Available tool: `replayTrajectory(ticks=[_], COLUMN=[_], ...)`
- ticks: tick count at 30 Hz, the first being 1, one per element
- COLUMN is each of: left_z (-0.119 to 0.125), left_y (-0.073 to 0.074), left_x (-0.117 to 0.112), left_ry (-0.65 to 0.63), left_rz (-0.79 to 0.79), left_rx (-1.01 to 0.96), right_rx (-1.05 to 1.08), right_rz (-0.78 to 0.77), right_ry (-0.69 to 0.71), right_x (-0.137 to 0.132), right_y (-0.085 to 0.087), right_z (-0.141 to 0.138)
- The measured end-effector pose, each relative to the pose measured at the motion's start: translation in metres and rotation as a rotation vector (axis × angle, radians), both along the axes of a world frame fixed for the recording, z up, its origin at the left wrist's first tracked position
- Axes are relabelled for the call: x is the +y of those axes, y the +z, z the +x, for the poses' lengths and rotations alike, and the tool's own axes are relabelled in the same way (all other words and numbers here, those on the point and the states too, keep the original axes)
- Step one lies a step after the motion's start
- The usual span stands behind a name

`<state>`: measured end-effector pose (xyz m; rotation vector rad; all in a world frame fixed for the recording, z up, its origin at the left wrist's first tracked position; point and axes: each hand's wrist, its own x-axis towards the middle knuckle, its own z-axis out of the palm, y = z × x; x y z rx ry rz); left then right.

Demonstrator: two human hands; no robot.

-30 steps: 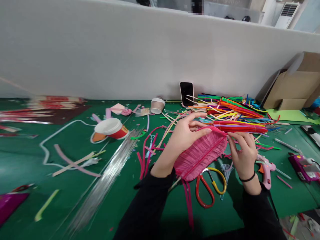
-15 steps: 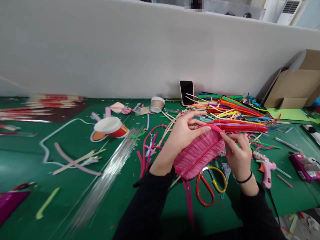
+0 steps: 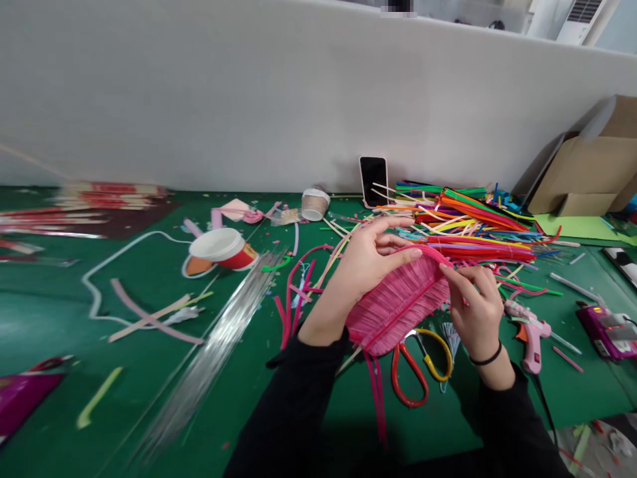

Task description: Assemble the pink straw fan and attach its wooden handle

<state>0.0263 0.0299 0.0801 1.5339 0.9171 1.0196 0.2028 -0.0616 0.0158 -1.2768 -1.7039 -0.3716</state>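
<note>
A pink leaf-shaped piece (image 3: 393,312) of chenille stems, with a raised central rib, is held up over the table. My left hand (image 3: 373,262) grips its upper edge, thumb in front and fingers behind, partly hidden. At the upper right of the rim, my right hand (image 3: 475,302) pinches the edge between thumb and fingertips. Below the piece hang two long pink strips (image 3: 379,398). Scissors (image 3: 411,378) with one red and one yellow handle lie just beneath it. To the right of my right hand rests a pink glue gun (image 3: 532,342).
Bundles of coloured chenille stems (image 3: 478,226) lie behind my hands, near a propped phone (image 3: 373,180). A paper cup (image 3: 226,249), thin silvery wires (image 3: 231,325) and a white cable (image 3: 89,285) are on the left. A cardboard box (image 3: 582,172) stands at the back right.
The view has shifted very slightly. Both hands keep the same hold on the pink piece, with hardly any visible movement.
</note>
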Motion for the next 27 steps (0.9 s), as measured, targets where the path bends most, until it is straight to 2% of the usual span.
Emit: replayTrajectory(ticks=[27], left_z=[0.002], left_y=[-0.0058], left_x=[0.0024], left_ry=[-0.02], left_rz=[0.035], left_rx=[0.073], right_rx=[-0.061], right_rz=[-0.044], right_ry=[-0.094], right_x=[0.0034], right_y=[-0.0029], right_z=[0.0025])
